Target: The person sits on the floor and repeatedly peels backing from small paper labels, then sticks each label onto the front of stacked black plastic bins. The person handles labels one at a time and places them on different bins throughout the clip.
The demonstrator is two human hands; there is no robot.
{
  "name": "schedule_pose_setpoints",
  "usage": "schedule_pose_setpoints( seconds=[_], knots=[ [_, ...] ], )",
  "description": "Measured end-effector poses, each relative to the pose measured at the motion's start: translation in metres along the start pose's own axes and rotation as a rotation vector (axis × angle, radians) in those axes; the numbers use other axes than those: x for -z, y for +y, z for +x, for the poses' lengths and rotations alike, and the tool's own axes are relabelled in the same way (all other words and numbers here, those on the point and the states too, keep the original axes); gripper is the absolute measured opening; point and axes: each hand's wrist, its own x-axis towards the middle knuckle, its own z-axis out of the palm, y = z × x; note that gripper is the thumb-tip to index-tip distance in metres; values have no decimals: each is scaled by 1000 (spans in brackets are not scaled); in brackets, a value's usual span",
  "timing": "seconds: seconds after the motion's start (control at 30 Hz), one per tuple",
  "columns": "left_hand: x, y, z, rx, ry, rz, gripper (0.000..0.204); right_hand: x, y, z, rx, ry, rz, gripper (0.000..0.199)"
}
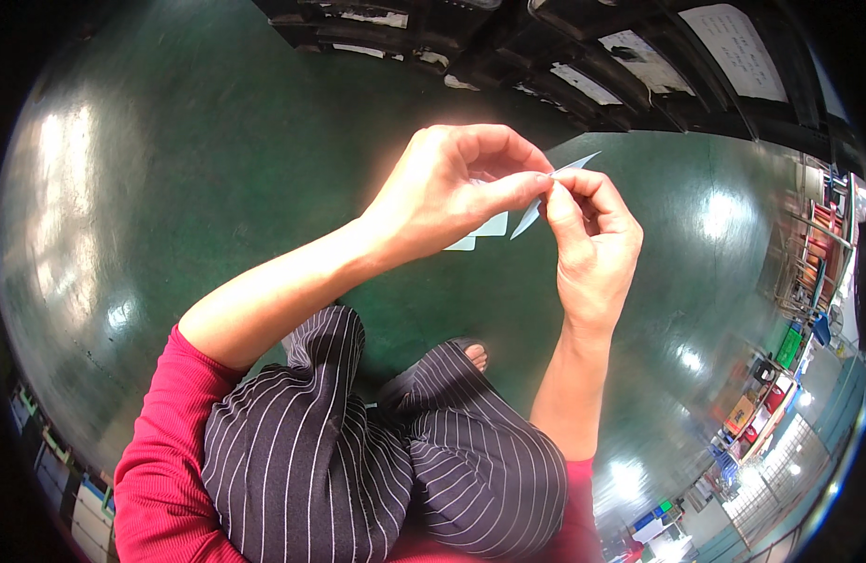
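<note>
In front of me, my left hand (461, 188) and my right hand (594, 235) meet fingertip to fingertip. Between them is a thin, pale bluish-white sheet (527, 218), tilted and seen nearly edge-on. One pointed corner sticks out above my right fingers, the other hangs down between the hands. My left thumb and forefinger pinch it from the left, while my right thumb and forefinger grip it from the right. White flat pieces (494, 225) show just below my left hand; whether that hand holds them or they lie lower down, I cannot tell.
Dark racks (508, 56) with papers attached stand along the far side. The green floor (170, 206) spreads around my crouched, striped-trousered knees (301, 460). Off to the right are a green crate (788, 347), a cardboard box (739, 414) and cluttered shelving.
</note>
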Motion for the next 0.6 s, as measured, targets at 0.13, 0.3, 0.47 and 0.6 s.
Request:
schedule_pose_setpoints(
  seconds=[0.13,0.3,0.47,0.6],
  knots=[
    [-1,1,1,-2,22,-1,23,0,-1,-1,-3,3,-28,7],
    [0,-5,3,-34,52,32,22,-1,4,2,-18,-1,-29,9],
    [9,-23,17,-26,89,195,18,0,36,12,-74,-26,20,11],
    [40,-45,27,29,242,82,20,1,80,22,-180,-65,6,14]
  ],
)
